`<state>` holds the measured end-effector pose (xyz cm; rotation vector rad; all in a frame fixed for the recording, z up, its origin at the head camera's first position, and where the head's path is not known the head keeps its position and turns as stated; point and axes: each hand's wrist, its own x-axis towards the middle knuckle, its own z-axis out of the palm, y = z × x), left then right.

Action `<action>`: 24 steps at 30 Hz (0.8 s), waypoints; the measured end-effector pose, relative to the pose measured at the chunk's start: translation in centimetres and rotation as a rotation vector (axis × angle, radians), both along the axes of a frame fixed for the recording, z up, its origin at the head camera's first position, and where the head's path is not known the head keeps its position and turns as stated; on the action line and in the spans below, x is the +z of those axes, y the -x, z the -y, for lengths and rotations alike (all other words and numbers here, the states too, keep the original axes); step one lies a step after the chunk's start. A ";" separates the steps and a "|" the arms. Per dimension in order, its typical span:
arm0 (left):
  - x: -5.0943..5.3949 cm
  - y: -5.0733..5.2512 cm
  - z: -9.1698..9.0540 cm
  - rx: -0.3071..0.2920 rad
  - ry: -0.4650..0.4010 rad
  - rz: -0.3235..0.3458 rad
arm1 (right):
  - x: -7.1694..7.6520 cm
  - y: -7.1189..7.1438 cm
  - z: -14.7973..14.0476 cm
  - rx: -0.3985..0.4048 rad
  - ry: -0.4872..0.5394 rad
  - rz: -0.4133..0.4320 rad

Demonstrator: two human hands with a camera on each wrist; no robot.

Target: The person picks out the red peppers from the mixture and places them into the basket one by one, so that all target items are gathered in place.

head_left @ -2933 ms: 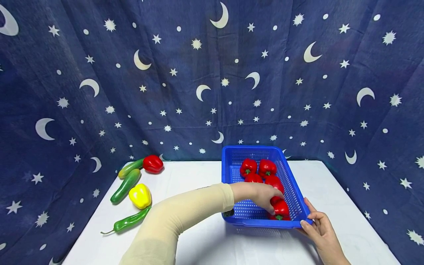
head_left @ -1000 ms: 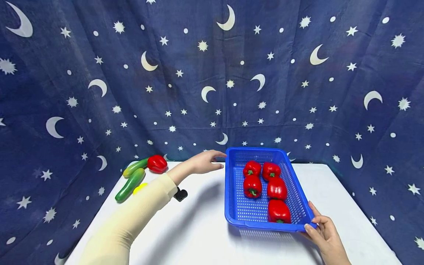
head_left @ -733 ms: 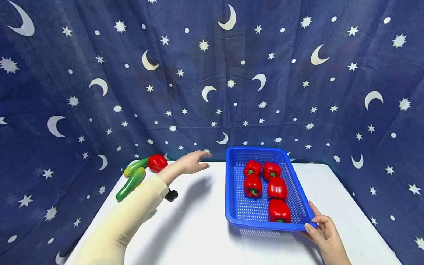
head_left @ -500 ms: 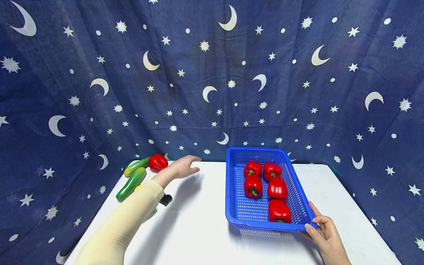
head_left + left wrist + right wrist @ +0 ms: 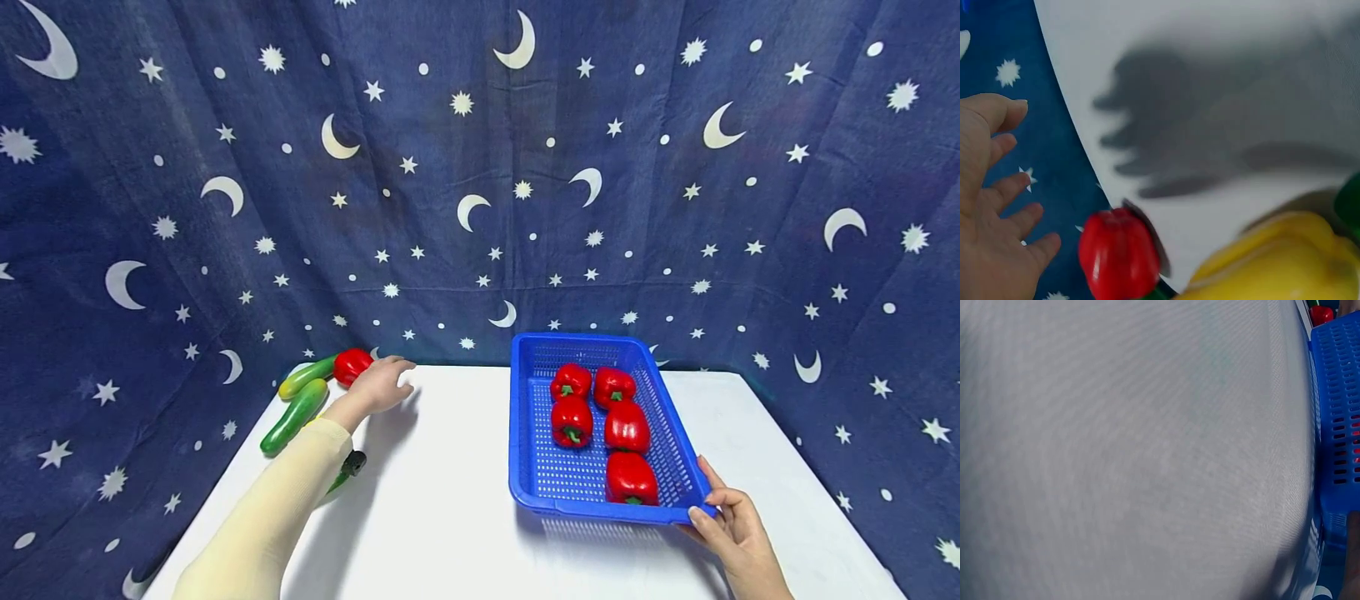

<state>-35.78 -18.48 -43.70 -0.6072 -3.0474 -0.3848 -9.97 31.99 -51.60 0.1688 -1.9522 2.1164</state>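
Note:
My left hand (image 5: pixel 378 386) hovers over the left part of the table with nothing in it, its fingers relaxed and spread. Close beside it lies a red bell pepper (image 5: pixel 351 367), also visible in the left wrist view below the fingers (image 5: pixel 1025 219). My right hand (image 5: pixel 738 529) grips the near right corner of a blue perforated basket (image 5: pixel 600 510), thumb on the rim and fingers around the outside. Several red bell peppers (image 5: pixel 627 427) sit in the basket, mostly along its right side and back.
Two cucumbers (image 5: pixel 295 417) lie at the table's left edge. A yellow bell pepper (image 5: pixel 1272 262) and a long green pepper (image 5: pixel 341 479) are partly hidden by the left sleeve in the head view. A dark starry curtain (image 5: pixel 480 167) hangs behind the white table (image 5: pixel 450 533).
My left hand has come out of the basket, leaving a red bell pepper there, and moved left across the table to near the other red pepper. The right hand keeps its grip.

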 end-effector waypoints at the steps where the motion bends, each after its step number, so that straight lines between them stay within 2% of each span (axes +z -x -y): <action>1: -0.1 0.0 0.3 0.007 0.004 -0.006 | 0.0 0.0 0.0 -0.003 -0.003 0.007; 6: -0.2 0.1 1.7 0.046 0.007 -0.003 | 0.0 0.0 0.1 -0.018 -0.015 0.020; 14: -1.1 0.8 4.1 0.156 0.020 0.024 | 0.2 -0.1 0.1 -0.028 -0.029 0.047; 18: -1.1 1.0 5.2 0.197 0.040 0.018 | 0.1 -0.1 0.1 -0.015 -0.038 0.030; 24: -1.0 1.4 5.9 0.271 0.042 0.079 | 0.0 -0.1 0.0 -0.001 -0.065 0.013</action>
